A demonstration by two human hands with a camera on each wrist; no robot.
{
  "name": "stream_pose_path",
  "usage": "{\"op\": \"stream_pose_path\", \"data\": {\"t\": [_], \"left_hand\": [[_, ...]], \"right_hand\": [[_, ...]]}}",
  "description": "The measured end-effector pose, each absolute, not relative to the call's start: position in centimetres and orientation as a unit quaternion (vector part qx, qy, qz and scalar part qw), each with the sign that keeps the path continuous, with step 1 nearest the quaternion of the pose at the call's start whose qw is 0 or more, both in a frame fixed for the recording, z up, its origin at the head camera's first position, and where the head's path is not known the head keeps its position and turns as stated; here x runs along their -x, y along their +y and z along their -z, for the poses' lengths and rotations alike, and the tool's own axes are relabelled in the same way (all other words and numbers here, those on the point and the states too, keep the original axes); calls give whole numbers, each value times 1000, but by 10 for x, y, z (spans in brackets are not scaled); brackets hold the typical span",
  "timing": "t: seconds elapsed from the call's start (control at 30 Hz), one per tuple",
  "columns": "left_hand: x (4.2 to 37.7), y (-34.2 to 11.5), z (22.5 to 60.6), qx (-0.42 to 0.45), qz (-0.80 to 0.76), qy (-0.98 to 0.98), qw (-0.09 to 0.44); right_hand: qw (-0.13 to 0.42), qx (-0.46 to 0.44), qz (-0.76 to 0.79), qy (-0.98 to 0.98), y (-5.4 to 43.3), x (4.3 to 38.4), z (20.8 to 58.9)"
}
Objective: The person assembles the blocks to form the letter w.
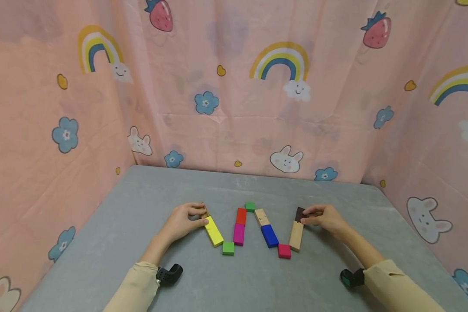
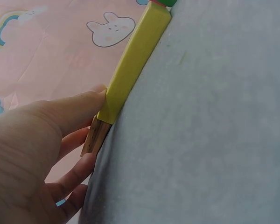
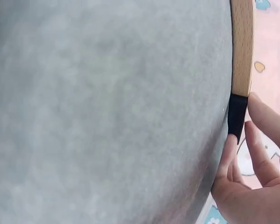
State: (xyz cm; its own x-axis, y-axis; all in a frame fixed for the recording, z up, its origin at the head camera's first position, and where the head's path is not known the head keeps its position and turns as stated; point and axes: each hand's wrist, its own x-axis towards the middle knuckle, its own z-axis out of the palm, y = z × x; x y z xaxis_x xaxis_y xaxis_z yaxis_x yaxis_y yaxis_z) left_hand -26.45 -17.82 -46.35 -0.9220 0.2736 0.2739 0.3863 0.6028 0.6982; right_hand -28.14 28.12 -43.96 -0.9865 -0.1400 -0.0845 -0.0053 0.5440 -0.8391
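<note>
Wooden blocks form a zigzag like a W on the table. At its left end my left hand [image 1: 181, 223] has its fingers around a small brown block [image 2: 95, 135], with the thumb against the yellow block [image 1: 214, 231] that adjoins it. At the right end my right hand [image 1: 325, 219] holds a small dark block [image 3: 237, 114] between thumb and fingers. The dark block meets the end of a long natural-wood block [image 1: 296, 236]. Both held blocks lie on the table, partly hidden by fingers in the head view.
Between the hands lie a green block [image 1: 228, 248], a magenta block [image 1: 239, 234], a red block [image 1: 241, 215], another green block [image 1: 250, 206], a natural-wood block [image 1: 262, 217], a blue block [image 1: 270, 236] and a crimson block [image 1: 284, 251]. A pink patterned curtain [image 1: 234, 138] surrounds the grey table [image 1: 218, 286].
</note>
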Motion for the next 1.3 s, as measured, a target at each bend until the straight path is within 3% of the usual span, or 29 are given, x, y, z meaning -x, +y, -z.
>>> {"op": "stream_pose_path", "data": {"t": [0.97,1.3], "left_hand": [[261,-182,462,185,407,-892,60],[256,-179,461,192,394,-894,90]], "right_hand": [[85,25,544,834,273,273,439],[45,36,489,870,274,243,425]]}}
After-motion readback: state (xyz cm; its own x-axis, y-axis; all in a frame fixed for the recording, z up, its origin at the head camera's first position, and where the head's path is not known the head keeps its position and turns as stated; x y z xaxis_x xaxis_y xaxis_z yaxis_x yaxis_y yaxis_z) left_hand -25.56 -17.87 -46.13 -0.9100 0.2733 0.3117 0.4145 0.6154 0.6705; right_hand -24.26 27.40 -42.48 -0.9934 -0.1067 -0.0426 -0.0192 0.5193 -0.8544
